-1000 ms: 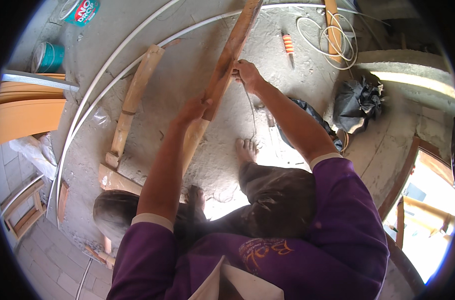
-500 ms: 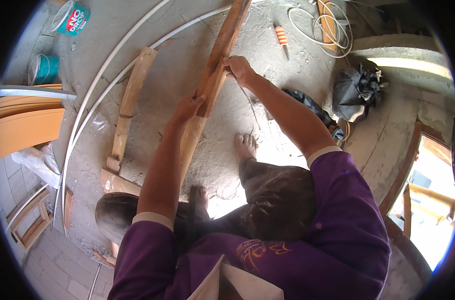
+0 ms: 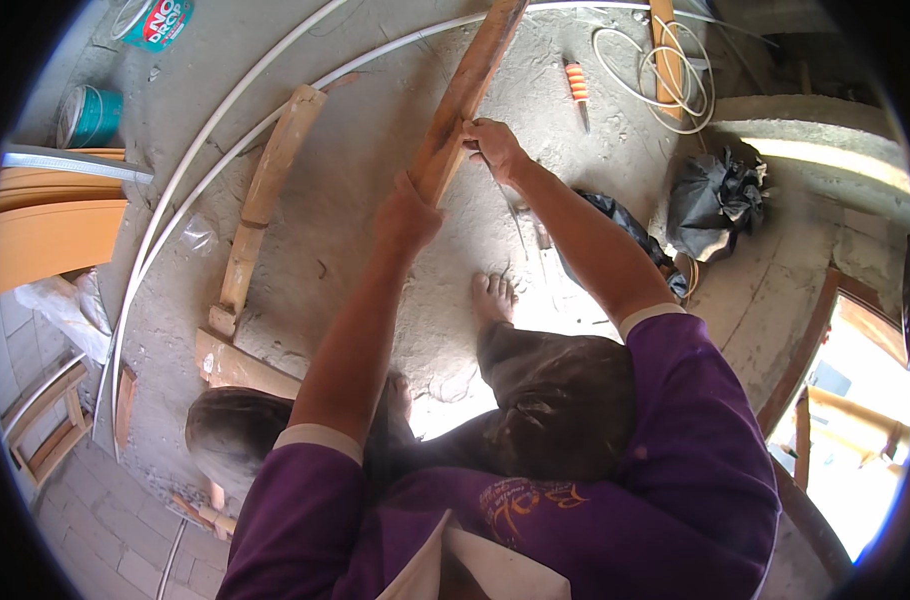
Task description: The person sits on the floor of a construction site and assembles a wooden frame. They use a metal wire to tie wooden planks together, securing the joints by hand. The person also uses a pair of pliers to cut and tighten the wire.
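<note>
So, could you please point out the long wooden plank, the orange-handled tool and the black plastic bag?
long wooden plank (image 3: 472, 85), head view, middle of its upper face.
orange-handled tool (image 3: 576, 80), head view, on its handle.
black plastic bag (image 3: 713, 195), head view, its crumpled middle.

dusty floor (image 3: 375, 170), wooden pieces (image 3: 265, 195), pipes (image 3: 190, 160), screwdriver (image 3: 577, 85)

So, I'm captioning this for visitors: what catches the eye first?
Both hands grip a long wooden plank at centre top: left hand lower, right hand higher. White pipes arc across the dusty floor on the left, and a black bag sits at right.
</note>
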The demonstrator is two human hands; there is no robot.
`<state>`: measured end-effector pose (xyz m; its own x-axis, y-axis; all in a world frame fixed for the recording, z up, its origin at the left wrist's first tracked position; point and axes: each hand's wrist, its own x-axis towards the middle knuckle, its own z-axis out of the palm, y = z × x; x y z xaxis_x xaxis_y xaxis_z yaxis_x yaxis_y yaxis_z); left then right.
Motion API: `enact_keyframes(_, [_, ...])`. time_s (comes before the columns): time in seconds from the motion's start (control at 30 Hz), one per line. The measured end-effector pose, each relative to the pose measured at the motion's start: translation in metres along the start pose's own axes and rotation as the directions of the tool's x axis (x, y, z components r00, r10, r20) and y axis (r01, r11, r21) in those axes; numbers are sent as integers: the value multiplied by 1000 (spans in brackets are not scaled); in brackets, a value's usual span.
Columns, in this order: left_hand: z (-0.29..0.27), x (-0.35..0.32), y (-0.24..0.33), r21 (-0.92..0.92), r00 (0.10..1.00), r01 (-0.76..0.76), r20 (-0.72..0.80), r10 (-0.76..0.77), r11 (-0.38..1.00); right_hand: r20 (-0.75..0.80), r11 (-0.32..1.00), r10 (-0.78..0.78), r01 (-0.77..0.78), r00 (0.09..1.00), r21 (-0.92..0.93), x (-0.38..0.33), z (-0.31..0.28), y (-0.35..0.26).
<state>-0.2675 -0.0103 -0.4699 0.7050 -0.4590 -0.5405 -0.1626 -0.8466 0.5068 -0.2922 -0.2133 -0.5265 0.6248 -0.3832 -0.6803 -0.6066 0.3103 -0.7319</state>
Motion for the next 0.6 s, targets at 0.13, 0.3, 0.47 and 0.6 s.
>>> enact_keyframes(0.13, [17, 8, -5, 85, 998, -13, -66, 19, 996, 8, 998, 35, -35, 999, 58, -3, -4, -2])
enact_keyframes(0.3, [13, 10, -10, 109, 995, -20, -100, 31, 994, -8, 989, 36, -34, 999, 144, -8, 7, -11])
enact_keyframes(0.47, [17, 5, -11, 148, 977, -94, -176, 120, 984, 11, 986, 72, -73, 997, 152, -5, 1, -7])
enact_keyframes(0.6, [25, 2, -11, 132, 977, -60, -195, 85, 989, -14, 990, 41, -38, 999, 137, -12, 1, -8])
